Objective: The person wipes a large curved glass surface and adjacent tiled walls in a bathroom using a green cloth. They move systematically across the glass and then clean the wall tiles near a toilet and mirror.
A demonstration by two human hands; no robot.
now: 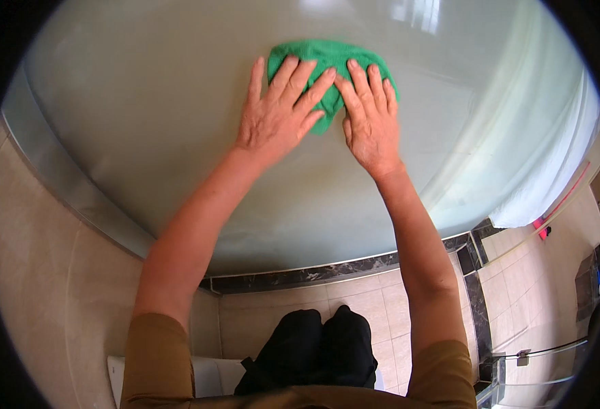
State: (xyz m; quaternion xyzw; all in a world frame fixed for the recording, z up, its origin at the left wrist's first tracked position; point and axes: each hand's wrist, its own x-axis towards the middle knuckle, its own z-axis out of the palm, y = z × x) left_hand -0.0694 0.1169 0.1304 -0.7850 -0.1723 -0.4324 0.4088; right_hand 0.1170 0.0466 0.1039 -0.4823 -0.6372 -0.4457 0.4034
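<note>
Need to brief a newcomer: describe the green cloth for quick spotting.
Find the large pale panel filling the upper view. High on it, the left hand and right hand rest on a cloth: bright green, unlike the white fabric at right.

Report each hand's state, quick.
Left hand: open, spread partly over the green cloth.
Right hand: open, laid on the same cloth.

Room: looks like a bathroom to us
Partition: we see a broad frosted-glass panel (156, 123), grey metal frame (57, 153)
Floor: pale beige rectangular tiles (358, 294), black veined-stone edging (313, 274)
Curtain: hanging white fabric sheet (535, 187), right side
Fixture: smooth white piece (208, 376), mostly hidden, kind unclear to us
</note>
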